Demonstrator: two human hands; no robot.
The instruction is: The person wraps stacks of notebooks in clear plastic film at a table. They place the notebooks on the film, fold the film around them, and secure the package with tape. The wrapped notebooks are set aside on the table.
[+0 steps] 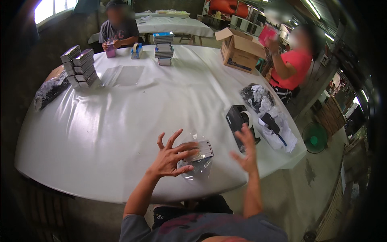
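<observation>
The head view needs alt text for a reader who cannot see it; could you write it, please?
A person's left hand rests, fingers spread, on a small flat pack in a clear plastic bag on a white table, with the right hand open just beside it. A black tape dispenser stands nearby.

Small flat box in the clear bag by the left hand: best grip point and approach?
Judging from the pose, pinch the small flat box across its far-right end, coming from the right hand side. It lies flat on the white table inside the clear bag, and the left hand covers its near-left part, leaving that end exposed.
</observation>
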